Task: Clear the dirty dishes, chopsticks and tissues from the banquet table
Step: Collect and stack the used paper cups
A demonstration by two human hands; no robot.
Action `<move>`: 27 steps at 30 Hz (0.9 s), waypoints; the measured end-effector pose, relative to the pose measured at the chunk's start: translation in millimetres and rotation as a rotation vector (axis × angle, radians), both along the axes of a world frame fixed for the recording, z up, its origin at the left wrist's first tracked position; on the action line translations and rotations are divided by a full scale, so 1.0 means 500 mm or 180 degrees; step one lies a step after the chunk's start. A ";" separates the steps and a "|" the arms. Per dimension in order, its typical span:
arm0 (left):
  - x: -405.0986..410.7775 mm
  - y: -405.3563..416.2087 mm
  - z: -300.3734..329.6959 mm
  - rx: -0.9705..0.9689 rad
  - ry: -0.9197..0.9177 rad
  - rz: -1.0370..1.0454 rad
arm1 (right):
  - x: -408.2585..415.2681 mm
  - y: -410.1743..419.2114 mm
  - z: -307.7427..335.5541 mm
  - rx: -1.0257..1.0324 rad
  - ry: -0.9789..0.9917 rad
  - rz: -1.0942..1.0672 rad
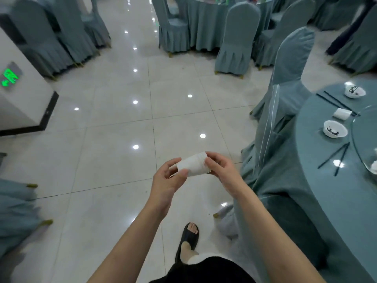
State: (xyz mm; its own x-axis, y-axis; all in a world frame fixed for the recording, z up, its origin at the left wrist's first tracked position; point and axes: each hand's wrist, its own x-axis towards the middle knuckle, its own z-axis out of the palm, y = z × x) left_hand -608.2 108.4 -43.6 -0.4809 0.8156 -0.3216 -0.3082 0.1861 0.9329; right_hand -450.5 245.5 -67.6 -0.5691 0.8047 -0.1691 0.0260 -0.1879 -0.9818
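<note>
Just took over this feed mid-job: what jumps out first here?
Centre frame, the left hand and right hand hold a white paper cup above the tiled floor. At right, the round banquet table still carries two dirty bowls, dark chopsticks and another tipped white cup.

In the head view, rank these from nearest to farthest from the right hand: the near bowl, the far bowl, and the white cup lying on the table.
From the right hand:
1. Near bowl, at the table's near edge.
2. White cup, lying on its side just beyond it.
3. Far bowl, farther along the rim.
</note>
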 end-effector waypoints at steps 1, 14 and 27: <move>-0.027 0.030 0.000 -0.0021 -0.0013 0.0010 | -0.024 0.031 -0.002 -0.0021 0.0035 0.0032; -0.207 0.394 0.020 0.0034 -0.0183 -0.0147 | -0.186 0.356 0.015 0.0002 0.0159 -0.0449; -0.358 0.815 0.023 0.0112 -0.0174 -0.1031 | -0.303 0.662 0.028 0.0159 -0.0012 -0.1642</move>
